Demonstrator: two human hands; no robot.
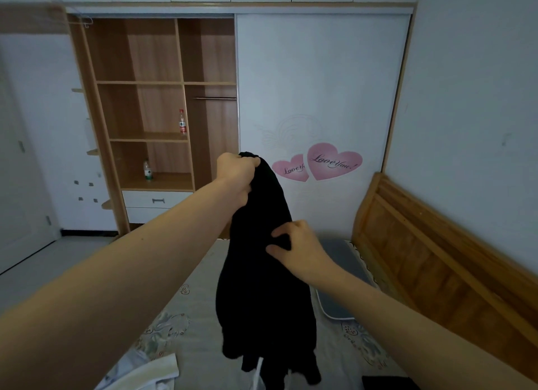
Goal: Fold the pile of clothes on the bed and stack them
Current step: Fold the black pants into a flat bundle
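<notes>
Two pink heart stickers [318,162] sit on the white sliding wardrobe door [320,84], and we can read "Love You!" on the larger one; the smaller one carries the same script, partly cut off by the black garment [262,273] in front of it. We count two plastic bottles in the open wooden wardrobe section [157,98]: one with a red label [182,122] standing on a middle shelf, and one with a green label [147,170] on the shelf below it. Their label text is too small for us to read. Under those shelves is one white drawer [154,200], closed.

We hold the black garment up over the bed [198,317], hanging in a long bunch. Our left hand [237,175] grips its top end in a closed fist, raised at arm's length. Our right hand [300,247] pinches a fold of the cloth partway down, fingers curled into the fabric. The garment's lower end dangles near the sheet, where a white cord or strip shows against it.

One pale garment [145,372] lies on the bed at the lower left. One grey pillow [340,279] lies beside the wooden headboard [431,258].
</notes>
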